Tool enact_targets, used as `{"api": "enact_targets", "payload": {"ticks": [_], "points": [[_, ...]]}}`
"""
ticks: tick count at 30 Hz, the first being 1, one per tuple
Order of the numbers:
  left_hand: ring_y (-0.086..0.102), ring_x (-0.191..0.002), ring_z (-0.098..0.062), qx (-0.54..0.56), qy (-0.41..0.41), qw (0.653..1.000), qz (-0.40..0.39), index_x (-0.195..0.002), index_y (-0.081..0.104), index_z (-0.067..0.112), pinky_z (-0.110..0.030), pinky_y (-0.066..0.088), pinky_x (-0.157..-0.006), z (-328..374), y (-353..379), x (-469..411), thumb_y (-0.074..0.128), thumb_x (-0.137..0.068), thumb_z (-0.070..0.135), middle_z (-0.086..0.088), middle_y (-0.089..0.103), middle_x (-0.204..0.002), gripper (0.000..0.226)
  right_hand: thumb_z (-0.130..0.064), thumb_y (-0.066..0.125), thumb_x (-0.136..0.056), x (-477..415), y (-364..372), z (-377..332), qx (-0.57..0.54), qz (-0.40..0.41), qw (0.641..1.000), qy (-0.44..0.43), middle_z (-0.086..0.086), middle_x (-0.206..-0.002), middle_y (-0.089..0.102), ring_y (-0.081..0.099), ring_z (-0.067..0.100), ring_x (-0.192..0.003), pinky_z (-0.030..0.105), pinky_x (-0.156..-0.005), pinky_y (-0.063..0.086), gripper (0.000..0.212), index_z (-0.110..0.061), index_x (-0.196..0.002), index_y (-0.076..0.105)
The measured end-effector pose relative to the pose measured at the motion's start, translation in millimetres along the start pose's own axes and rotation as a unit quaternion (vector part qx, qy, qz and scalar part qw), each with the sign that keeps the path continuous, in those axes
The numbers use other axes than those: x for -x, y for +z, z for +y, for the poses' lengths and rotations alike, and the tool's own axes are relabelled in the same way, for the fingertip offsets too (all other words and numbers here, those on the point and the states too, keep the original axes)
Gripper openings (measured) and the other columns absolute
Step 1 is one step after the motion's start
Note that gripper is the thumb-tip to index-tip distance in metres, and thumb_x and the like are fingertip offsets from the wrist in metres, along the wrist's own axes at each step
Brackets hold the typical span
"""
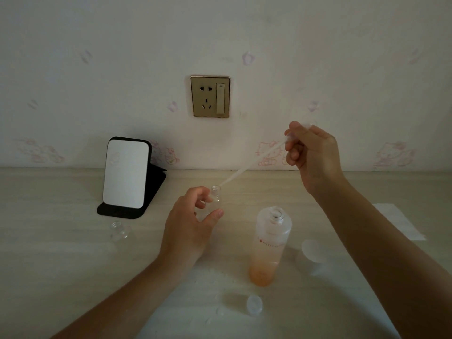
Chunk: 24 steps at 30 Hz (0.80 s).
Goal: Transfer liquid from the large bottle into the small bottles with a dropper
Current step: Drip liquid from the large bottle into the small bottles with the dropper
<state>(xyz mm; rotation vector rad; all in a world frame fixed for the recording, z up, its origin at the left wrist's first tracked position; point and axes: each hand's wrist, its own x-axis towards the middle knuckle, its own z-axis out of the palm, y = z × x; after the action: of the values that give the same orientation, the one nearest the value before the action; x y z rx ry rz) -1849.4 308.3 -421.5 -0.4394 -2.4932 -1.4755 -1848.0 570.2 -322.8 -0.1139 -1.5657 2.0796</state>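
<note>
The left hand (193,216) curls fingers and thumb round a small bottle (215,195) held upright, while the right hand (310,152) pinches the bulb end of the dropper (252,165), whose tip sits right at the bottle's mouth. Because the tube comes in at a slant and the neck is narrow, a squeeze could run liquid down the outside onto the desk (61,253). The uncapped large bottle (271,243) stands just beside the right forearm, where a careless sweep could topple it.
</note>
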Motion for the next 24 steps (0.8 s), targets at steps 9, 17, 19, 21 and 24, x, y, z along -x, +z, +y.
{"api": "enact_targets", "payload": {"ticks": [9, 17, 19, 21, 24], "points": [[0.053, -0.1, 0.006, -0.027, 0.012, 1.0, -0.009, -0.114, 0.065, 0.036, -0.006, 0.035, -0.074, 0.0, 0.4, -0.1, 0.085, -0.085, 0.024, 0.02, 0.066, -0.105, 0.037, -0.023, 0.073, -0.098, 7.7, 8.1, -3.3, 0.064, -0.03, 0.996, -0.052, 0.008, -0.066, 0.061, 0.044, 0.018, -0.049, 0.03, -0.047, 0.039, 0.032, -0.02, -0.067, 0.073], [0.059, -0.096, 0.004, -0.001, -0.006, 1.0, -0.001, -0.104, 0.059, 0.044, -0.018, 0.044, -0.076, -3.7, 0.3, -4.5, 0.084, -0.085, 0.023, 0.023, 0.068, -0.104, 0.037, -0.025, 0.076, -0.096, 6.1, 4.7, -0.5, 0.044, 0.004, 0.998, -0.035, 0.008, -0.066, 0.062, 0.044, 0.018, -0.047, 0.029, -0.048, 0.04, 0.025, -0.01, -0.076, 0.071], [0.062, -0.093, 0.005, 0.01, -0.02, 1.0, 0.003, -0.102, 0.057, 0.046, -0.021, 0.048, -0.076, -6.0, -0.8, -6.9, 0.084, -0.085, 0.024, 0.023, 0.069, -0.103, 0.039, -0.024, 0.076, -0.095, 3.9, 0.9, -1.5, 0.015, 0.027, 0.999, -0.021, 0.007, -0.067, 0.062, 0.044, 0.017, -0.047, 0.028, -0.048, 0.04, 0.025, -0.011, -0.075, 0.07], [0.064, -0.092, 0.006, 0.017, -0.034, 0.999, 0.004, -0.109, 0.058, 0.043, -0.022, 0.051, -0.079, -8.3, -1.0, -8.8, 0.084, -0.085, 0.023, 0.024, 0.07, -0.102, 0.041, -0.024, 0.077, -0.094, 1.7, -1.9, -3.0, -0.002, 0.039, 0.999, -0.011, 0.007, -0.068, 0.062, 0.045, 0.016, -0.047, 0.028, -0.048, 0.04, 0.025, -0.012, -0.073, 0.071], [0.064, -0.096, 0.009, 0.012, -0.038, 0.999, -0.011, -0.126, 0.053, 0.038, -0.021, 0.048, -0.084, -11.1, 1.0, -10.6, 0.084, -0.084, 0.025, 0.026, 0.07, -0.104, 0.054, -0.024, 0.077, -0.094, 0.0, -2.8, -3.7, -0.004, 0.038, 0.999, -0.011, 0.008, -0.068, 0.062, 0.045, 0.017, -0.048, 0.028, -0.048, 0.04, 0.026, -0.014, -0.071, 0.072]]}}
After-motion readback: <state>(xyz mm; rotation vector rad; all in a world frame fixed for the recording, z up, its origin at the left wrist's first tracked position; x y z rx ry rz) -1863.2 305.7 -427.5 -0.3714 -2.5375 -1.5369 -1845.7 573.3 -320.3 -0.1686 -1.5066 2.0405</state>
